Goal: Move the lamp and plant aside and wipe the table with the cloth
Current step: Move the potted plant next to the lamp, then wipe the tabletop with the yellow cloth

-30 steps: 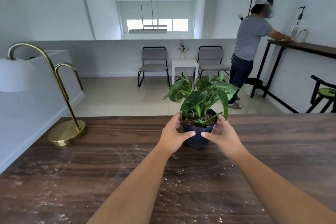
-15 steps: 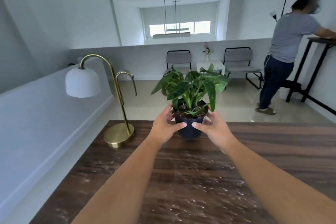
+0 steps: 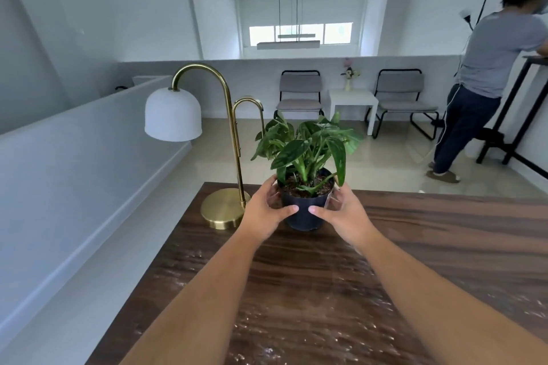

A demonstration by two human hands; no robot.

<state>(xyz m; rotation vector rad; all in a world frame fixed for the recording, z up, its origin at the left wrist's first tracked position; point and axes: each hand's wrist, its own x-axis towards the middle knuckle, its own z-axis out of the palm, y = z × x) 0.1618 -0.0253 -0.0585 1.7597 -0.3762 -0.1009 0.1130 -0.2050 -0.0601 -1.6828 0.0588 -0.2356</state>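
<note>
A green leafy plant [image 3: 305,145] in a small dark pot [image 3: 302,213] sits near the far left corner of the dark wooden table [image 3: 415,246]. My left hand [image 3: 265,210] grips the pot's left side and my right hand [image 3: 341,212] grips its right side, thumbs nearly meeting in front. A brass lamp [image 3: 231,139] with a white dome shade [image 3: 173,114] stands just left of the pot, its round base [image 3: 221,212] at the table's corner. White dusty smears cover the near tabletop. No cloth is in view.
A white ledge [image 3: 89,187] runs along the table's left edge. Beyond the far edge lies tiled floor with two grey chairs [image 3: 299,92] and a small white side table [image 3: 353,104]. Another person [image 3: 480,77] leans on a tall black table at the far right.
Both hands have carried the potted plant leftward across the table toward the lamp; it now stands right beside the lamp base. My view has swung left with it.
</note>
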